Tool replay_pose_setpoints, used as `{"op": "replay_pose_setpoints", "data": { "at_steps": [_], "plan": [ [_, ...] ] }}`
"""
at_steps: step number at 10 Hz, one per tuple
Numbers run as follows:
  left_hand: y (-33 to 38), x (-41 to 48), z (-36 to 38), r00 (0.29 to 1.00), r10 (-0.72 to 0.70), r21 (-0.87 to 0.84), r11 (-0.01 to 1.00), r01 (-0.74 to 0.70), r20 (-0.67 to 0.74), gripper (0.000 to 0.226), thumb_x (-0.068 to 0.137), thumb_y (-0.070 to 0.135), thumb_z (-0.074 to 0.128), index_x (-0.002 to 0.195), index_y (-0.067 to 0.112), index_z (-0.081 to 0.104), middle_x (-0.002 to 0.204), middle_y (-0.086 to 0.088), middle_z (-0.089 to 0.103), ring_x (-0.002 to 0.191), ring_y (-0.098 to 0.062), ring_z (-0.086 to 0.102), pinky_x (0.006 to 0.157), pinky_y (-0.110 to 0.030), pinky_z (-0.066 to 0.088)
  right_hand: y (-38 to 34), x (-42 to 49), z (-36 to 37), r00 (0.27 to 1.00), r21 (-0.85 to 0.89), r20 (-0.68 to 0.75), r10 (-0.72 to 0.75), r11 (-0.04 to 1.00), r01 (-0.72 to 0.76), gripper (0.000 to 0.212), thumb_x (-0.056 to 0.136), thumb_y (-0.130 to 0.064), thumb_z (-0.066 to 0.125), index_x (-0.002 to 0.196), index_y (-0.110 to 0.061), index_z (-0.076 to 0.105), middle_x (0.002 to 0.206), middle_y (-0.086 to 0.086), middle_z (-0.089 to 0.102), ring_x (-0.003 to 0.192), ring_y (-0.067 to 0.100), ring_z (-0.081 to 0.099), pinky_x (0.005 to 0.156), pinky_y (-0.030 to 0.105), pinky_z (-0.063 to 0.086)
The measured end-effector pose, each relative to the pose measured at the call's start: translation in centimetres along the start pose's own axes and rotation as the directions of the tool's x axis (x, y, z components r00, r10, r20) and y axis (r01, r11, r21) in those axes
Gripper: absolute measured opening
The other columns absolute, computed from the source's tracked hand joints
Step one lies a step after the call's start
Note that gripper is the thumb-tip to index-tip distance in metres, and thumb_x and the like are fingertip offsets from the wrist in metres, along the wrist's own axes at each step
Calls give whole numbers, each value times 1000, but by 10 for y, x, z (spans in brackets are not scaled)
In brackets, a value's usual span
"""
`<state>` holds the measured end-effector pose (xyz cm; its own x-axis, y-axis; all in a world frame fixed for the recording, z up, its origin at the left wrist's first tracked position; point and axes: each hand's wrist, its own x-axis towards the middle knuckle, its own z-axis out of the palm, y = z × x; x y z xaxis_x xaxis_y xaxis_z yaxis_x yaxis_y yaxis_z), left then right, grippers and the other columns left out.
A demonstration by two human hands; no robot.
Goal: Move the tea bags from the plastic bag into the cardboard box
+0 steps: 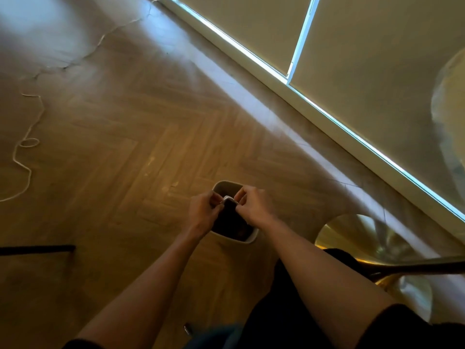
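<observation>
Left hand and right hand are both closed in a pinch on one small white-edged packet, held above a pale bin on the wooden floor.

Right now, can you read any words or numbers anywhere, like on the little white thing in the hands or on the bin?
No text can be read anywhere.
The small white piece, pinched between the left hand and the right hand, is too small and blurred to show any print.
The bin below them shows no label.
</observation>
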<state>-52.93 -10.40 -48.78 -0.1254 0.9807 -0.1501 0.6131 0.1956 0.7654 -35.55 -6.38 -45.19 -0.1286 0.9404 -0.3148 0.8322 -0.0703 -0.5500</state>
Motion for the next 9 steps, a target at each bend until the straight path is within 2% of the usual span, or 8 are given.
{"op": "replay_pose_setpoints", "data": {
  "at_steps": [1,2,3,4,6,7,8,9],
  "plan": [
    [-8,11,4,1000,5,20,1000,-6,28,14,96,11,84,110,12,81,100,0,80,92,-10,75,85,-31,65,5,13,8,1000,-4,7,10,1000,-10,22,87,-11,78,92,-30,69,98,-3,72,92,16,68,72,30,52],
    [-17,21,12,999,2,29,1000,-4,51,16,95,9,85,110,12,82,99,2,79,90,-4,73,86,-30,65,14,23,17,999,-7,27,24,1000,-23,19,89,-12,77,96,-28,69,101,-2,71,94,17,68,80,37,59],
    [-23,28,20,997,-5,47,999,2,77,17,94,11,86,109,16,81,98,6,79,90,-1,73,85,-30,65,23,30,23,999,-24,30,13,1000,-12,19,91,-11,76,97,-28,68,102,-2,71,94,17,68,81,34,59],
    [-27,34,26,994,-17,76,997,8,108,19,95,11,85,111,18,80,101,6,79,94,-5,75,85,-28,64,32,35,28,999,-5,48,-3,1000,3,20,94,-13,76,108,-25,69,107,-3,70,97,14,67,83,30,57],
    [-36,38,29,987,-28,127,992,8,160,29,96,17,84,125,17,78,115,0,80,102,-10,75,92,-34,66,44,35,30,994,17,106,16,1000,-18,38,97,-15,74,134,-21,67,133,2,67,119,17,65,96,31,57],
    [-35,37,28,990,-15,139,990,-5,138,28,99,13,80,128,13,78,121,-3,81,109,-12,76,96,-37,66,45,32,30,992,56,124,28,998,-35,40,99,-16,72,137,-25,66,136,1,66,117,16,66,95,32,59],
    [-33,36,26,991,-19,134,991,0,134,26,101,16,78,127,14,79,119,-1,81,107,-10,77,95,-34,66,45,29,29,985,91,171,7,996,-23,39,100,-17,70,138,-25,66,140,2,64,122,17,64,99,34,59],
    [-26,36,24,990,-9,140,990,-11,142,23,102,20,77,125,19,80,116,2,81,105,-7,76,95,-36,67,41,27,23,978,103,206,-29,995,8,36,101,-17,69,136,-26,67,138,-1,66,125,14,63,101,32,57]
  ]
}}
